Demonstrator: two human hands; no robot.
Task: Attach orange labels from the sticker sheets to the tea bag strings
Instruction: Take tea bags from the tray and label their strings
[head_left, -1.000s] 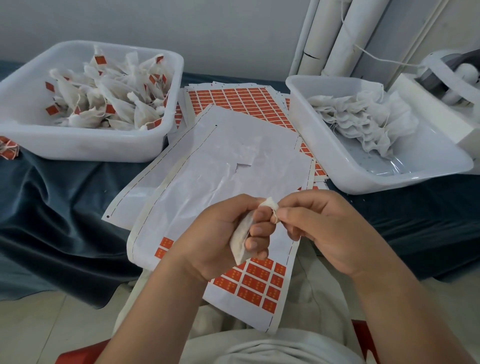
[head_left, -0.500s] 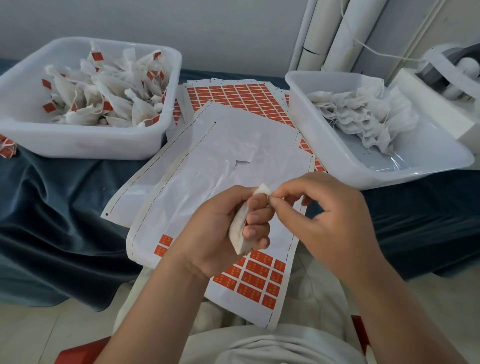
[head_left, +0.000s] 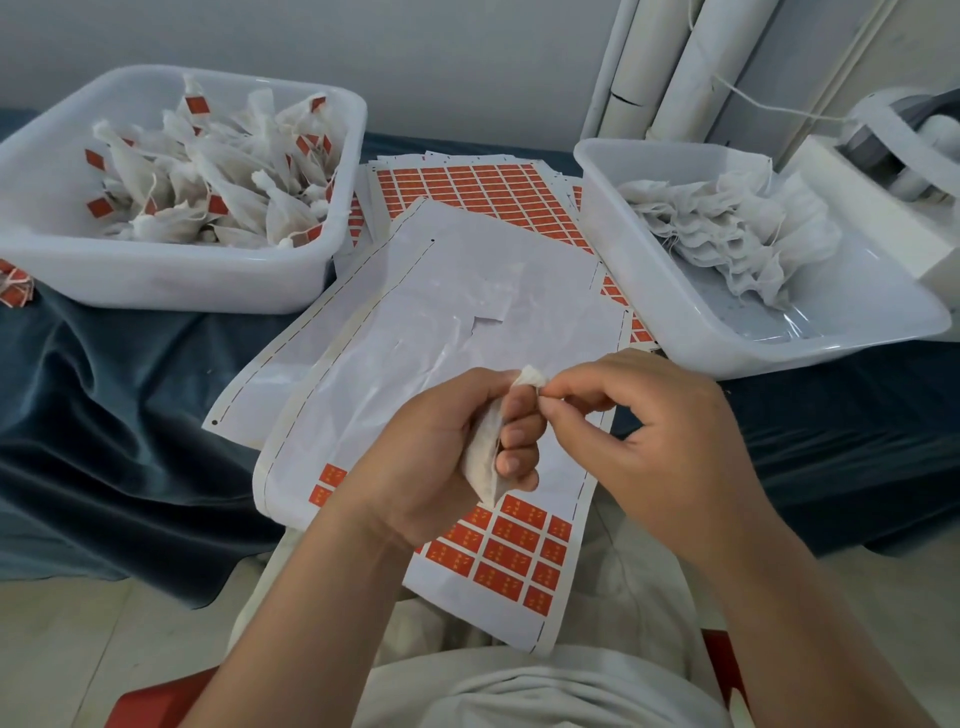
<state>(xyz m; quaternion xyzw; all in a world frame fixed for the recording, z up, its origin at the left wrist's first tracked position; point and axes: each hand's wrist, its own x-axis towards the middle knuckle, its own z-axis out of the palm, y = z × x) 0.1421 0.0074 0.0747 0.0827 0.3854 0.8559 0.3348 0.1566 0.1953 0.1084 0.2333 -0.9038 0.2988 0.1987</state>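
The left hand (head_left: 415, 462) is closed around one tea bag (head_left: 483, 457), just above the near sticker sheet (head_left: 415, 338). The right hand (head_left: 660, 436) has thumb & forefinger pinched narrow at the bag's top, probably on the string; string itself too thin to see. Progress: the tub left of the sheet (head_left: 171, 280) has many labelled bags, the tub right of the sheet (head_left: 696, 322) approx. a small pile without labels. On the sheet few orange labels (head_left: 506, 553) are left.

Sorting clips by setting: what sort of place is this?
Probably a small hand-packing workstation: a bin of labelled tea bags, a bin of unlabelled ones, and orange sticker sheets spread on a cloth-covered table.
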